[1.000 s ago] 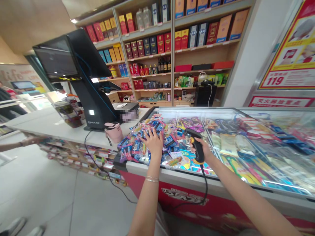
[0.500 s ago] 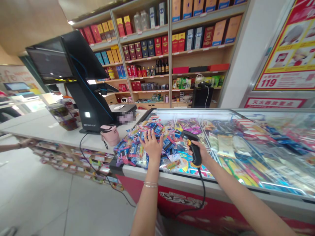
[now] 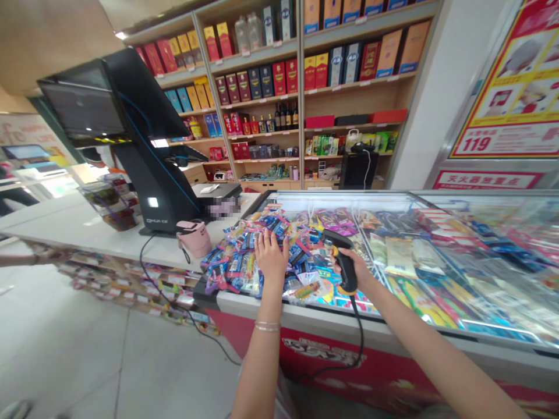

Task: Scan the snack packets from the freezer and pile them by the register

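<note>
My left hand (image 3: pixel 271 256) rests palm down, fingers stretched out, on a heap of small wrapped snack packets (image 3: pixel 236 265), many of them blue. The heap lies on the glass top of a chest freezer (image 3: pixel 257 311) with a red front. In my right hand (image 3: pixel 356 269) is a black and yellow barcode scanner (image 3: pixel 347 270), gripped by its handle. Its head points left over the right side of the heap, and its cable hangs down the freezer's front. A clear-wrapped packet (image 3: pixel 308 291) lies near the front edge, between both hands.
A pink cup-shaped bag (image 3: pixel 194 238) stands on the white counter (image 3: pixel 151 250), beside a black checkout terminal (image 3: pixel 163 186). Shelves (image 3: pixel 257 137) with boxes and bottles rise behind. More packs (image 3: pixel 399 256) show under the freezer glass. Another person's arm (image 3: pixel 26 260) reaches in at far left.
The fingers of my left hand have drawn slightly closer together on the heap. My right hand and the scanner stay almost still. The other person's arm at far left has shifted slightly.
</note>
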Tool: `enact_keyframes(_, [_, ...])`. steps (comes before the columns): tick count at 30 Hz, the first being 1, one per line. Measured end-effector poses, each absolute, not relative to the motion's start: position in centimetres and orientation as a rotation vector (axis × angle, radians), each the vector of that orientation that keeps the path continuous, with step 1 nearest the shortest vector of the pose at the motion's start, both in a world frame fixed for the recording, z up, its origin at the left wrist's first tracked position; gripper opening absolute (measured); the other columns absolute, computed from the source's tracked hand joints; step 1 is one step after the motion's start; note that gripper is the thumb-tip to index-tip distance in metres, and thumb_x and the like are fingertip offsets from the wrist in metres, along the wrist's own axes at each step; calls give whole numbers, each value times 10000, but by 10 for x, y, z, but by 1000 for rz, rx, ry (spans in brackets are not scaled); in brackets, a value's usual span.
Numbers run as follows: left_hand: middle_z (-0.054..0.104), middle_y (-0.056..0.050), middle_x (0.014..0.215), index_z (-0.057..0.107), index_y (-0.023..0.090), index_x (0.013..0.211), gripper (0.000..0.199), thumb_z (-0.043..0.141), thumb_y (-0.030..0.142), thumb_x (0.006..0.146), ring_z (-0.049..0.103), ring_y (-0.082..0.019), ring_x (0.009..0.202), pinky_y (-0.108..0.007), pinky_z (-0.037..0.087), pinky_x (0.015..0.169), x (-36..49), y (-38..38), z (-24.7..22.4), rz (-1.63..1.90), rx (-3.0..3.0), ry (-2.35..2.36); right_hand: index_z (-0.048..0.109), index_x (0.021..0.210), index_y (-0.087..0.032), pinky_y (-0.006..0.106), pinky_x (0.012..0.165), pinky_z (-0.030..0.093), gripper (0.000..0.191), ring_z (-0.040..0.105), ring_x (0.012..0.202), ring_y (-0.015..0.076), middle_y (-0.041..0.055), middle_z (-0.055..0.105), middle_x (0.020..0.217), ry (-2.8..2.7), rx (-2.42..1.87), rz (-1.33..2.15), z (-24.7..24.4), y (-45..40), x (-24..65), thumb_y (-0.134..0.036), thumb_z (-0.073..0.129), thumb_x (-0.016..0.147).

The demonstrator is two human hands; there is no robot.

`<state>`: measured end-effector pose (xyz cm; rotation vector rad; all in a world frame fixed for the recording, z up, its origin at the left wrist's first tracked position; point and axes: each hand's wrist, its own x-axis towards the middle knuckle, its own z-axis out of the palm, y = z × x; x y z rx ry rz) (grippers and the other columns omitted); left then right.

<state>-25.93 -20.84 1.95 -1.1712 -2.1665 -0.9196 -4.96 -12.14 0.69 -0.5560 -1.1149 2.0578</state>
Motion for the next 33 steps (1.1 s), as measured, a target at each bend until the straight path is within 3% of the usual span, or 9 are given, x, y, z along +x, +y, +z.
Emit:
enact_keyframes(8, [536,-116,1399,617,133,1261,499,343,407,947,458,-296,1314,-468,307,1140,-261,-206,16,-893,-1158,-2161,636,695,-168,195,385,425,206,492,416,81,-3,610,587,-1129,-629,2046,5,-120,-51,-329,744,624])
enact_keyframes(24, [590,-135,1330,644,141,1208,469,352,388,936,465,-298,1290,-477,316,1124,-267,-206,20,-916,-1188,-2122,622,677,-165,178,372,442,88,520,409,82,22,656,593,-1021,-782,1993,11,-120,-44,-212,688,642])
enact_keyframes(33, [534,-186,1374,678,104,1129,472,382,404,917,386,-340,1344,-517,295,1123,-215,-169,45,-978,-1287,-2008,622,672,-155,209,375,458,83,543,407,103,46,675,598,-1013,-766,1696,36,-104,58,-203,690,668])
